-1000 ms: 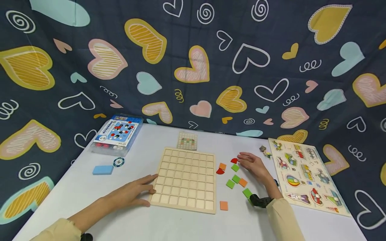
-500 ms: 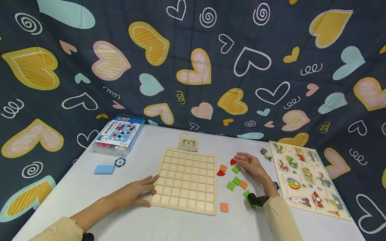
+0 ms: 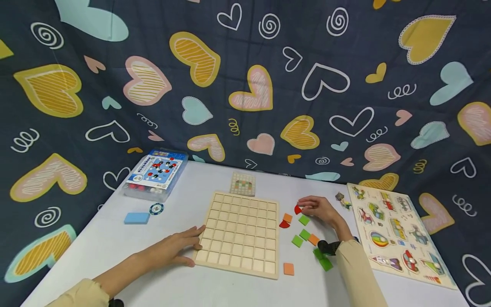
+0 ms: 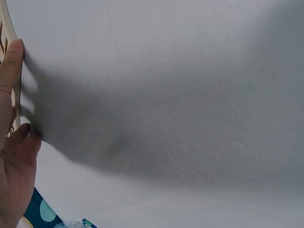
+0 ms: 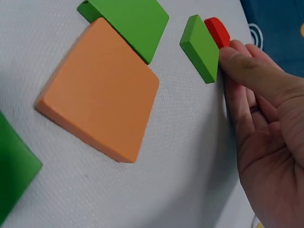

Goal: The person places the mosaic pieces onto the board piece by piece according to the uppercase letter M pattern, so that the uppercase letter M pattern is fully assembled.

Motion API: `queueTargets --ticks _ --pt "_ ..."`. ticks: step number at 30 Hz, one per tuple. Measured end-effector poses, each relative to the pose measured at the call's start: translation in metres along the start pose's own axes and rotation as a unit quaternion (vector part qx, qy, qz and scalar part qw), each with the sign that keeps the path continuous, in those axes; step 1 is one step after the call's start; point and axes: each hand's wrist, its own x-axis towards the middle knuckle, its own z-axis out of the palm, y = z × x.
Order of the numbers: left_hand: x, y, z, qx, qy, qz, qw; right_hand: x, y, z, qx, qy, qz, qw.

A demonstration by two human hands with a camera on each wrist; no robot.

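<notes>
A wooden grid board (image 3: 239, 232) with square cells lies flat on the white table. My left hand (image 3: 174, 250) rests at its left edge, fingers extended over the rim; in the left wrist view the fingertips meet the board's side. Right of the board, my right hand (image 3: 321, 209) has thumb and fingers together at a red fan-shaped tile (image 3: 297, 209). Seen from the right wrist, the red tile (image 5: 217, 31) sticks out past those fingertips, beside a green square tile (image 5: 199, 49). Part of the red tile is hidden by the fingers.
Loose green tiles (image 3: 297, 241), orange tiles (image 3: 288, 269) and another red tile (image 3: 284, 224) lie right of the board. A pattern card (image 3: 243, 184) sits behind it. A picture puzzle (image 3: 400, 234) lies right; a plastic box (image 3: 155, 175), blue block (image 3: 137, 218) and round chip (image 3: 156, 208) lie left.
My right hand has shifted slightly left, and the red tile at its fingertips has come a little closer to the orange tile. The left hand stays at the board's edge. The head view has shifted slightly.
</notes>
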Motion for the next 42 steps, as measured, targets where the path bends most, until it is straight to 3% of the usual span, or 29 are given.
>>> queueTargets --ticks 9,18,21,28,33,42 --pt "0.0 0.001 0.0 -0.003 0.001 -0.009 1.0 0.001 0.001 0.001 0.026 -0.01 0.017 0.999" --pt "0.001 0.001 0.0 -0.003 0.004 -0.006 1.0 0.005 0.003 0.001 0.03 -0.031 -0.009 0.999" --pt "0.0 0.001 0.0 0.002 0.006 -0.005 1.0 0.004 0.002 0.004 0.013 -0.005 -0.015 1.0" --pt "-0.003 0.0 -0.001 0.006 0.007 -0.014 0.9999 0.003 0.001 0.021 -0.019 0.085 -0.079 0.993" --pt "-0.001 0.002 0.0 -0.008 0.005 -0.014 0.9999 -0.001 0.0 0.034 -0.009 0.152 -0.072 0.986" --pt "0.0 0.003 0.002 -0.007 0.014 -0.009 0.9998 -0.005 -0.016 0.057 0.034 0.153 -0.076 0.985"
